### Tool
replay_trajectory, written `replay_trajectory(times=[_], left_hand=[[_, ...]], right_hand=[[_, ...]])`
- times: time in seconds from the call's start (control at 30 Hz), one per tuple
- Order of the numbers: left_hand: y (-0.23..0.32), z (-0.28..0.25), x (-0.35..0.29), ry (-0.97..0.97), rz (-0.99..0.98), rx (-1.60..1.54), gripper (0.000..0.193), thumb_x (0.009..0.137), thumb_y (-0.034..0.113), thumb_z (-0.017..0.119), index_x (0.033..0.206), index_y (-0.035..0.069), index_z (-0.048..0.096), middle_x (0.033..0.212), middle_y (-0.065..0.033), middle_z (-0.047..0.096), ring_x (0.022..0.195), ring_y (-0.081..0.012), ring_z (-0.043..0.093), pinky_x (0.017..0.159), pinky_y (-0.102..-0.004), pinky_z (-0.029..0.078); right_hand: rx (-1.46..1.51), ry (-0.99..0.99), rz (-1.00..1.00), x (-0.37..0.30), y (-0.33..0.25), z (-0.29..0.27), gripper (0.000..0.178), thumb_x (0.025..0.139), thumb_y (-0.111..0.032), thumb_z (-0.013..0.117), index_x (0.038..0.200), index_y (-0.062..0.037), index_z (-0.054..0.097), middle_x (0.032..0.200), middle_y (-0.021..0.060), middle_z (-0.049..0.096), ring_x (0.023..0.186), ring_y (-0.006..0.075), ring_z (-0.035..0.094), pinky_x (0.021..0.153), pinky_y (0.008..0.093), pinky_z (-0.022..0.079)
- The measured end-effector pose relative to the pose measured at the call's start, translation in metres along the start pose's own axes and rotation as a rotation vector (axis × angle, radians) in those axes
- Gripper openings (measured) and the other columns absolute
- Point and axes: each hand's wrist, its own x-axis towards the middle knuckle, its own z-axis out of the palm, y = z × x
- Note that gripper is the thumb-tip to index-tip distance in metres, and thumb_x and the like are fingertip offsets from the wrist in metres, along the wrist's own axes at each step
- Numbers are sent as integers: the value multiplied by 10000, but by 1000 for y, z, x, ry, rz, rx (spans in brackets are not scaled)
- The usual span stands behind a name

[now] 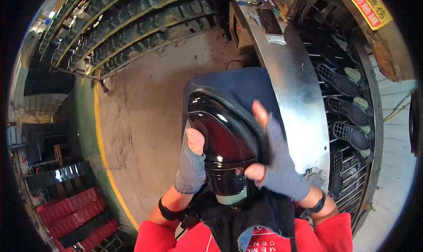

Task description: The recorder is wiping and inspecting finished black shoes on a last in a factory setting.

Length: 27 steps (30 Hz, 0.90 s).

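A glossy black leather shoe [224,137] lies lengthwise over my lap, its toe pointing away from me. Pale green material [230,199] shows at its near opening. My left hand [192,161], in a grey fingerless glove, grips the left side with the thumb on the edge of the upper; its other fingers are hidden underneath. Along the right side, my right hand [277,161], gloved alike and slightly blurred, has its thumb by the strap and a finger stretched up beside the sole edge. A dark blue padded surface [229,78] lies under and beyond the shoe.
To my right runs a metal worktop [299,106], with a dark flat device [269,22] at its far end. Beyond it, several black soles [350,135] rest on a rack. Shelves of dark shoe-shaped pieces [145,21] stand far left; red stacked pieces [72,208] lie near left.
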Motion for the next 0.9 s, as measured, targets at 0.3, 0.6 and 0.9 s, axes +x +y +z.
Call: replay_trajectory(times=[0.3,0.6,0.9], left_hand=[[3,2,-13,-39,77,175,914,965,668,655,1560,11,433,1455,-144,584,1318,-276,591,1139,-429,465],[56,33,64,-273,459,414,1068,1014,847,260,1639,-12,361,1550,-153,535,1434,-258,512,1254,-387,328],[13,31,86,-163,396,285,363,1097,366,519,1183,51,679,1091,-25,611,973,-85,535,895,-249,437]], right_hand=[[-423,50,-109,24,-32,-1,723,906,-263,814,1511,9,525,1370,238,669,1266,391,689,1081,411,527],[1125,-53,519,17,32,-13,670,1071,-456,610,1541,7,488,1406,129,646,1219,230,684,1070,363,561],[1015,-30,855,-30,65,-34,739,951,-483,800,1471,-13,568,1343,124,694,1143,229,712,1028,382,590]])
